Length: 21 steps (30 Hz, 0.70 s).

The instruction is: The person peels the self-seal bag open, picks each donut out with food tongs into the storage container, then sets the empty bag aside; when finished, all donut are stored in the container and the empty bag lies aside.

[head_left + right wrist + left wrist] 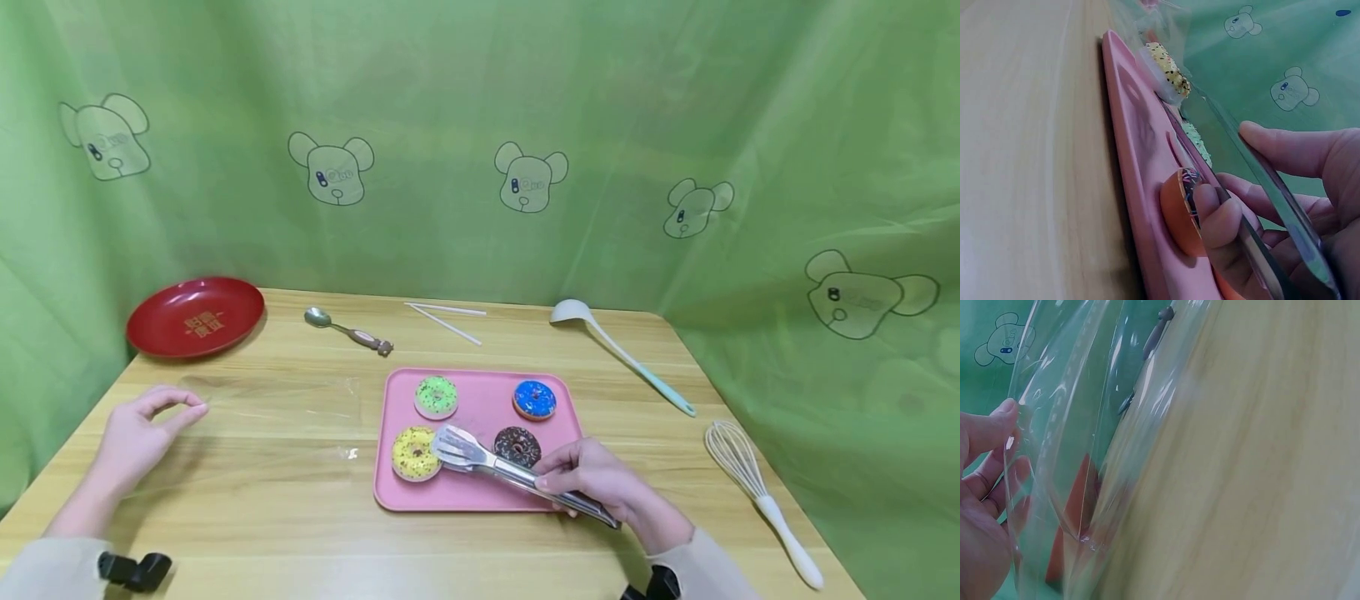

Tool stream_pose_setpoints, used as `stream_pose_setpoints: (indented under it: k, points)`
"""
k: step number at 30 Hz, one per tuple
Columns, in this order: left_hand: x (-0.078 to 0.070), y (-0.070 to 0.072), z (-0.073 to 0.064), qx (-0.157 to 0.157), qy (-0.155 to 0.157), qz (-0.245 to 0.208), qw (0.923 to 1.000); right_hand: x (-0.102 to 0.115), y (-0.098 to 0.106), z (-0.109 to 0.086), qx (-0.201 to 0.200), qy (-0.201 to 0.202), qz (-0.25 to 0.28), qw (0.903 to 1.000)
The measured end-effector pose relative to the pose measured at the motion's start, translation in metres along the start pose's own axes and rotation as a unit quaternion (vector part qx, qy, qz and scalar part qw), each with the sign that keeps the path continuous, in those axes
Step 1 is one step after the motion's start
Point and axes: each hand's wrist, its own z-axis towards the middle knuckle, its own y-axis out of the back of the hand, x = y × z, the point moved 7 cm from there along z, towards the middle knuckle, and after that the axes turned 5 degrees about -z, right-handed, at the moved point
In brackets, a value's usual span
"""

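My left hand point(142, 429) pinches the edge of a clear plastic bag point(292, 408) between thumb and fingers, and the bag stretches rightward over the table. In my right hand point(596, 479) are metal tongs point(510, 471), held above a pink tray point(480, 498). Their tips meet the right side of a yellow doughnut point(412, 458); whether they clasp it I cannot tell. A chocolate doughnut point(517, 443) is partly covered by the tongs and hand. Green point(436, 397) and blue point(534, 399) doughnuts lie at the back of the tray.
A red plate point(195, 321) stands at the back left, with a spoon point(348, 332) and thin white sticks point(446, 317) to its right. On the right are a ladle point(622, 354) and a whisk point(761, 500). A green curtain point(435, 250) encloses the back and sides.
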Motion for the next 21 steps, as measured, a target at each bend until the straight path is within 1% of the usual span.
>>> stream_pose_setpoints:
  k: [10,15,18,21]
  points:
    - [0.001,-0.001,0.001,0.006,0.006,0.009,0.9999,0.001,-0.005,0.003,-0.021,0.005,-0.035,0.9991]
    - [0.0,-0.001,0.0,0.005,0.005,0.01,0.9999,0.01,-0.002,0.001,-0.045,0.027,-0.084,0.995]
    - [0.0,-0.002,0.0,0.004,0.003,0.009,1.0,0.016,0.003,-0.004,-0.048,0.035,-0.09,0.9941]
    - [0.001,-0.001,0.0,0.004,0.004,0.008,1.0,0.02,0.009,-0.011,-0.046,0.031,-0.072,0.9959]
